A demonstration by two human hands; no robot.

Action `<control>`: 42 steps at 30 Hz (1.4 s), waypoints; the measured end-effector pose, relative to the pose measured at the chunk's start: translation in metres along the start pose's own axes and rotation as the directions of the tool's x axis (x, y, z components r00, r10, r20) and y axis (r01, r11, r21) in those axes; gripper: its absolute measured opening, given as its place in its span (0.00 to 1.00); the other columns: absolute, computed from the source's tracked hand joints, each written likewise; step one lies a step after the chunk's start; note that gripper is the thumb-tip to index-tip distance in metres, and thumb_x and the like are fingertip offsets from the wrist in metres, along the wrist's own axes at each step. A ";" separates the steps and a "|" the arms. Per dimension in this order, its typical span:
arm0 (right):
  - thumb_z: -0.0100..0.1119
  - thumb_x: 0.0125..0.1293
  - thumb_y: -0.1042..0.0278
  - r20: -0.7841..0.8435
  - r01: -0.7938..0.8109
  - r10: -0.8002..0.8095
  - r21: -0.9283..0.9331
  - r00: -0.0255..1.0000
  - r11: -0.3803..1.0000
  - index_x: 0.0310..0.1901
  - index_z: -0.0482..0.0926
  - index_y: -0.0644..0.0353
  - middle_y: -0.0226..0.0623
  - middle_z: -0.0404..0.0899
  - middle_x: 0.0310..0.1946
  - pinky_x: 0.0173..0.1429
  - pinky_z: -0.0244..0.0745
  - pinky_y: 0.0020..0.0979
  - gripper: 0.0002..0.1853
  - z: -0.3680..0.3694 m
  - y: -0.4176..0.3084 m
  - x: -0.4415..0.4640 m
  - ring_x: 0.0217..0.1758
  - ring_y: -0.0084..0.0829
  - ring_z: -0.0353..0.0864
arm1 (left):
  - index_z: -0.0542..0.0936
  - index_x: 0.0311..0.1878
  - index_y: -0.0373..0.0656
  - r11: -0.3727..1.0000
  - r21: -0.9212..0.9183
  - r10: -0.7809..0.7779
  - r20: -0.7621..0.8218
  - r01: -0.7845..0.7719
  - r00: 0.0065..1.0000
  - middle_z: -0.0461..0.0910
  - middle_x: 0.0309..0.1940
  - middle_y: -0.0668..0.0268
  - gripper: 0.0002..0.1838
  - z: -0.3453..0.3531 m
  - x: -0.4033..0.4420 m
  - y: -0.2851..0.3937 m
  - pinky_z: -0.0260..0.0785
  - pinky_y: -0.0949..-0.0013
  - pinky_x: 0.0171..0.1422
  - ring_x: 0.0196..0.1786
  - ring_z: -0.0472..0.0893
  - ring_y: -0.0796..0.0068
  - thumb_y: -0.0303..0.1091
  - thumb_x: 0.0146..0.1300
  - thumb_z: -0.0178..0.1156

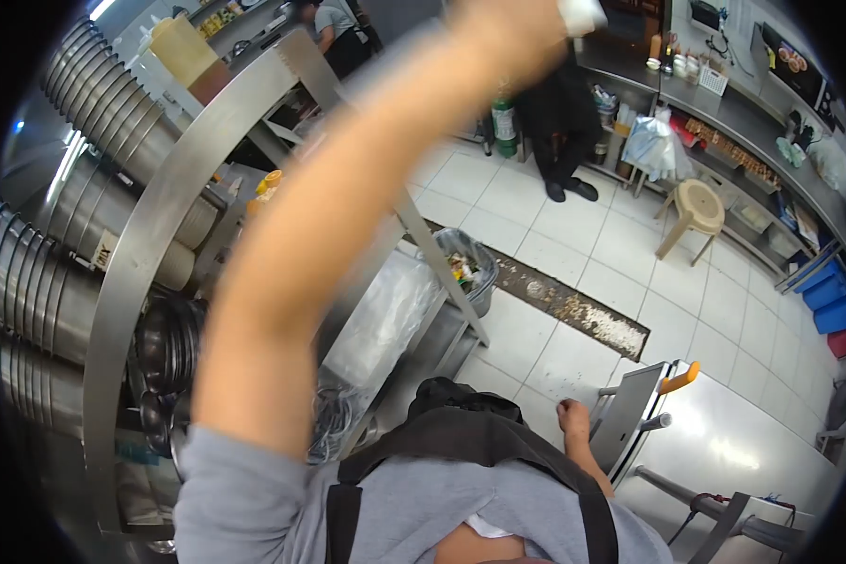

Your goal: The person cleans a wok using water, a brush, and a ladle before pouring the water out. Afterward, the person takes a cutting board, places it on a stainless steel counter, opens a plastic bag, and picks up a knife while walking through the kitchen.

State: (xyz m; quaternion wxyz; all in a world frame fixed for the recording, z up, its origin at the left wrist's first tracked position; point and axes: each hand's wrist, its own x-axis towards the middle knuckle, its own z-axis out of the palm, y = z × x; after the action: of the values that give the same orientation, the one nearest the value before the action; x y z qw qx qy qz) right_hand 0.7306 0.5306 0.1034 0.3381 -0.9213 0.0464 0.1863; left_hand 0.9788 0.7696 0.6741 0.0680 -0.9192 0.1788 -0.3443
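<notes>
My left arm is raised across the view, smeared by motion. At the top edge my left hand [512, 33] is closed on a small white thing [583, 15], too blurred to name. My right hand [571, 414] hangs low beside a steel cabinet door [630, 418], its fingers curled and small in view; whether anything is in them does not show. A knife with an orange handle [681, 378] lies at the corner of the steel counter [752, 442], to the right of my right hand.
Stacked steel pots [42, 282] fill a metal rack [122, 310] on the left. Ahead are a waste bin [475, 273], a floor drain [573, 310] and a beige stool [697, 207]. A person in dark trousers [559, 122] stands by the far counter; another person [334, 33] is farther back.
</notes>
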 end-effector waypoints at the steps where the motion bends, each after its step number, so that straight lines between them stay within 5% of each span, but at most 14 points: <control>1: 0.55 0.56 0.63 -0.011 -0.023 0.025 0.129 1.000 0.991 0.37 0.81 0.59 0.48 0.80 0.33 0.46 0.74 0.37 0.12 -0.009 -0.022 0.003 0.39 0.44 0.80 | 0.75 0.43 0.43 0.985 -0.172 0.009 0.151 0.017 0.988 0.76 0.34 0.53 0.14 0.041 -0.024 0.037 0.71 0.57 0.40 0.37 0.78 0.61 0.34 0.52 0.56; 5: 0.58 0.57 0.62 -0.086 0.047 0.009 0.621 0.996 0.783 0.44 0.78 0.65 0.42 0.81 0.35 0.49 0.71 0.31 0.17 -0.056 -0.111 0.009 0.40 0.34 0.80 | 0.66 0.57 0.43 0.620 -0.773 0.052 0.209 0.132 0.977 0.73 0.48 0.50 0.24 0.192 -0.163 0.146 0.68 0.56 0.51 0.48 0.75 0.50 0.28 0.53 0.54; 8: 0.59 0.56 0.68 -0.297 0.313 -0.106 0.925 0.949 0.216 0.48 0.71 0.71 0.36 0.77 0.36 0.54 0.65 0.29 0.21 -0.113 -0.162 0.012 0.43 0.34 0.77 | 0.63 0.57 0.41 0.210 -0.854 0.090 0.501 0.475 0.861 0.77 0.37 0.45 0.22 0.211 -0.202 0.193 0.68 0.52 0.47 0.42 0.77 0.45 0.29 0.57 0.49; 13: 0.56 0.50 0.74 -0.058 0.040 0.165 0.993 0.984 0.110 0.39 0.70 0.70 0.45 0.75 0.26 0.34 0.75 0.35 0.14 -0.148 -0.179 0.080 0.23 0.37 0.76 | 0.70 0.50 0.40 0.046 -0.833 0.161 0.550 0.551 0.819 0.78 0.29 0.53 0.16 0.268 -0.130 0.128 0.70 0.62 0.38 0.33 0.80 0.61 0.32 0.59 0.51; 16: 0.55 0.49 0.75 -0.146 0.047 0.354 0.960 0.924 0.275 0.44 0.69 0.72 0.42 0.75 0.29 0.40 0.74 0.35 0.18 -0.126 -0.106 0.146 0.30 0.35 0.76 | 0.70 0.51 0.44 0.324 -0.861 -0.459 0.219 0.392 0.861 0.76 0.26 0.61 0.18 0.424 -0.079 0.019 0.70 0.67 0.32 0.28 0.78 0.71 0.34 0.57 0.54; 20: 0.55 0.49 0.71 -0.054 -0.056 0.581 0.984 0.812 0.170 0.43 0.71 0.70 0.39 0.73 0.31 0.37 0.71 0.32 0.18 -0.138 -0.032 0.193 0.33 0.34 0.74 | 0.57 0.61 0.44 -0.477 -0.429 -0.599 0.798 0.767 0.074 0.72 0.41 0.52 0.27 0.509 -0.068 -0.195 0.77 0.57 0.34 0.38 0.78 0.59 0.33 0.59 0.51; 22: 0.55 0.48 0.71 -0.073 -0.012 0.681 0.993 0.729 0.119 0.42 0.71 0.70 0.38 0.72 0.31 0.37 0.71 0.33 0.18 -0.164 -0.030 0.193 0.33 0.35 0.74 | 0.55 0.63 0.40 -0.325 -0.492 -0.828 0.560 0.808 0.008 0.74 0.40 0.52 0.33 0.512 -0.087 -0.268 0.77 0.62 0.26 0.31 0.79 0.61 0.32 0.52 0.53; 25: 0.54 0.50 0.65 -0.352 -0.089 0.601 0.810 0.718 0.580 0.30 0.71 0.66 0.35 0.69 0.20 0.28 0.65 0.35 0.12 -0.164 0.007 0.191 0.23 0.31 0.67 | 0.61 0.59 0.38 -0.393 -0.390 -0.837 0.526 0.833 -0.149 0.76 0.33 0.53 0.29 0.465 -0.096 -0.373 0.76 0.62 0.25 0.32 0.79 0.61 0.29 0.51 0.52; 27: 0.54 0.51 0.65 -0.466 -0.253 0.332 0.224 0.820 0.941 0.32 0.71 0.70 0.40 0.72 0.20 0.28 0.67 0.36 0.14 -0.095 0.153 0.197 0.22 0.32 0.69 | 0.60 0.60 0.41 -0.351 -0.442 -0.918 0.336 0.825 -0.211 0.77 0.33 0.54 0.30 0.409 -0.088 -0.398 0.76 0.62 0.26 0.32 0.80 0.63 0.29 0.52 0.53; 29: 0.55 0.52 0.66 -0.387 -0.448 0.335 -0.251 0.859 0.858 0.35 0.72 0.73 0.44 0.74 0.23 0.29 0.70 0.36 0.15 -0.069 0.194 0.194 0.23 0.33 0.73 | 0.56 0.64 0.43 -0.327 -0.339 -0.943 0.183 0.882 -0.279 0.77 0.38 0.54 0.33 0.380 -0.098 -0.450 0.77 0.63 0.26 0.34 0.80 0.64 0.30 0.53 0.53; 34: 0.54 0.52 0.67 -0.118 -0.406 0.389 -0.318 0.913 0.857 0.35 0.72 0.72 0.46 0.75 0.23 0.29 0.70 0.36 0.14 -0.117 0.138 0.252 0.24 0.35 0.74 | 0.72 0.43 0.33 -0.377 -0.377 -0.871 0.454 0.846 -0.186 0.77 0.18 0.62 0.11 0.282 -0.083 -0.483 0.63 0.74 0.14 0.13 0.72 0.77 0.24 0.56 0.48; 38: 0.54 0.53 0.68 -0.040 -0.225 0.222 -0.224 0.974 0.948 0.36 0.73 0.72 0.47 0.76 0.24 0.29 0.71 0.36 0.14 -0.163 0.112 0.322 0.24 0.36 0.76 | 0.78 0.29 0.35 -0.195 -0.374 -0.973 0.187 0.907 -0.133 0.74 0.14 0.62 0.06 0.253 -0.052 -0.460 0.54 0.73 0.12 0.11 0.68 0.78 0.23 0.52 0.51; 40: 0.53 0.53 0.69 -0.026 -0.098 0.097 -0.072 0.995 0.993 0.36 0.73 0.72 0.48 0.76 0.24 0.29 0.71 0.36 0.13 -0.191 0.104 0.350 0.24 0.36 0.76 | 0.77 0.41 0.36 0.040 0.210 -0.885 0.461 0.977 -0.063 0.74 0.15 0.59 0.14 0.255 -0.048 -0.486 0.57 0.71 0.13 0.12 0.69 0.73 0.21 0.48 0.52; 42: 0.53 0.53 0.69 0.005 -0.038 0.038 0.198 0.999 0.979 0.36 0.73 0.72 0.48 0.76 0.24 0.29 0.72 0.36 0.13 -0.237 0.077 0.366 0.24 0.37 0.77 | 0.83 0.33 0.42 -0.008 0.577 -0.400 0.747 0.817 -0.532 0.77 0.18 0.57 0.11 0.356 -0.113 -0.642 0.67 0.64 0.21 0.18 0.76 0.64 0.23 0.46 0.54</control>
State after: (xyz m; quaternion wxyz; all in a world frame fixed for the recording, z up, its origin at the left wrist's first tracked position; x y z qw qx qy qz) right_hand 1.1273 0.3342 0.0858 0.4247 -0.8819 0.0821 0.1877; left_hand 1.3143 1.4079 0.4963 -0.2830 -0.7320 -0.5206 0.3363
